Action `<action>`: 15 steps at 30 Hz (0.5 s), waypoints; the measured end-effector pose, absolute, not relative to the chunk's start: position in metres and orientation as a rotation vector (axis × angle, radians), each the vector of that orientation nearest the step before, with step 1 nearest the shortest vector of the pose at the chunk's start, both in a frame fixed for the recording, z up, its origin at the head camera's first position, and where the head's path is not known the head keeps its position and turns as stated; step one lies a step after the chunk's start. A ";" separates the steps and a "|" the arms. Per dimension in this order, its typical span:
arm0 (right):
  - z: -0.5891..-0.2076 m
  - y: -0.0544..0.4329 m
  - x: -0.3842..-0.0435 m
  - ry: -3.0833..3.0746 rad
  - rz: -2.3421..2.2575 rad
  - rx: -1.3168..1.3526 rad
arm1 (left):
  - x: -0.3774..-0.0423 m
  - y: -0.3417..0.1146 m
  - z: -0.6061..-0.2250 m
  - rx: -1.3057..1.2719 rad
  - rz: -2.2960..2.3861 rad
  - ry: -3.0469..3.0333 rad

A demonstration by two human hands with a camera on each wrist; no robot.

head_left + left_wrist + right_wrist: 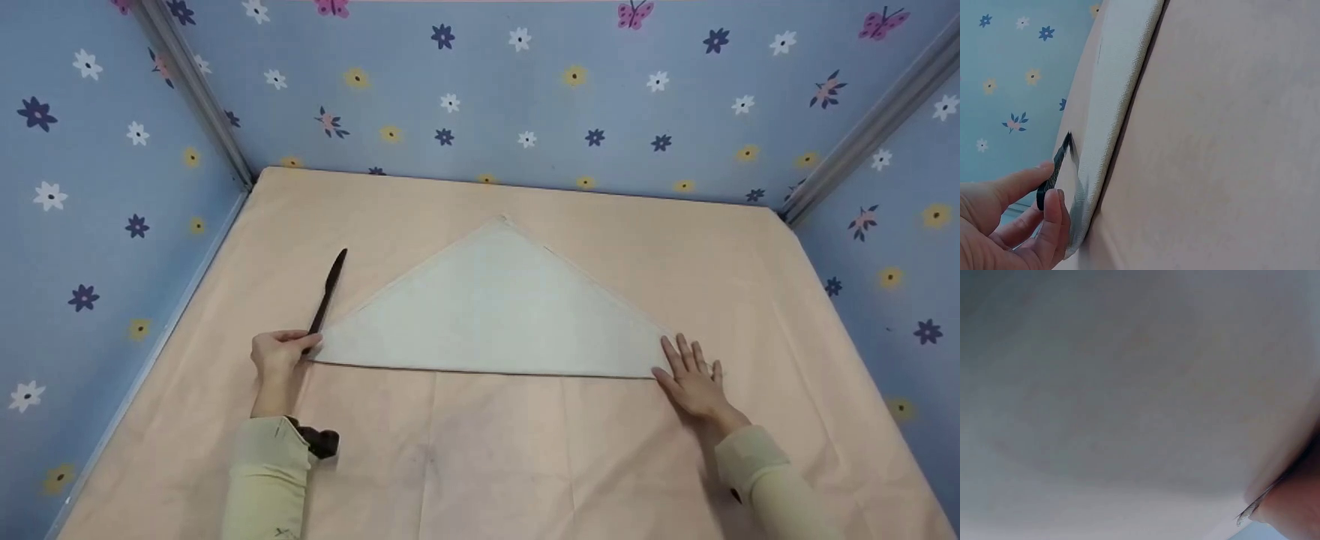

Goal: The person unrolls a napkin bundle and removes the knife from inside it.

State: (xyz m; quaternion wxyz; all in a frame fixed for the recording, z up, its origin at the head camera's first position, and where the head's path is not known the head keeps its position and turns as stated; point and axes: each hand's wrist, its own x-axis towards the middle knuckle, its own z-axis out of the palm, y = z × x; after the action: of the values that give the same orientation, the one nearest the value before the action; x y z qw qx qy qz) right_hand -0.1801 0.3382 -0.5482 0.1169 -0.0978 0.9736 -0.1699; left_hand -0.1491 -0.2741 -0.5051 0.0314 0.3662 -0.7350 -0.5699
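Note:
A white cloth (pixel 487 315), folded in a triangle, lies with its long edge toward me and its point away. My left hand (pixel 279 352) is at the cloth's left corner, pinching the handle end of a dark table knife (pixel 328 289) between thumb and fingers. The blade slants up and away. In the left wrist view the knife (pixel 1057 169) stands beside the cloth's thick folded edge (pixel 1129 84). My right hand (pixel 694 382) rests with spread fingers on the right corner. The right wrist view is mostly blurred, with part of the hand (pixel 1292 509) at lower right.
A peach cover (pixel 495 465) with creases lies over the table. Blue flowered panels (pixel 487 90) stand at the back and both sides, with grey metal posts (pixel 199 90) in the corners. A dark device (pixel 319 442) is strapped to my left wrist.

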 end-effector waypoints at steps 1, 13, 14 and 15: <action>-0.548 0.338 -0.180 2.849 -0.497 -0.288 | -0.149 -0.274 -0.504 1.122 -1.771 -2.256; -0.549 0.339 -0.181 2.836 -0.509 -0.298 | -0.150 -0.265 -0.497 1.045 -1.947 -1.980; -0.549 0.339 -0.181 2.836 -0.510 -0.297 | -0.150 -0.265 -0.498 1.038 -1.939 -1.966; -0.549 0.339 -0.181 2.837 -0.511 -0.297 | -0.150 -0.264 -0.498 1.039 -1.927 -1.961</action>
State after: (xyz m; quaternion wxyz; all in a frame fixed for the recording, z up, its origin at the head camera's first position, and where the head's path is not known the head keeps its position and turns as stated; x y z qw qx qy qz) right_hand -0.1813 0.3392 -0.5488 0.1216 -0.1017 0.9717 -0.1749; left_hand -0.1504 -0.2641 -0.4985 0.1014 0.3517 -0.6638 -0.6523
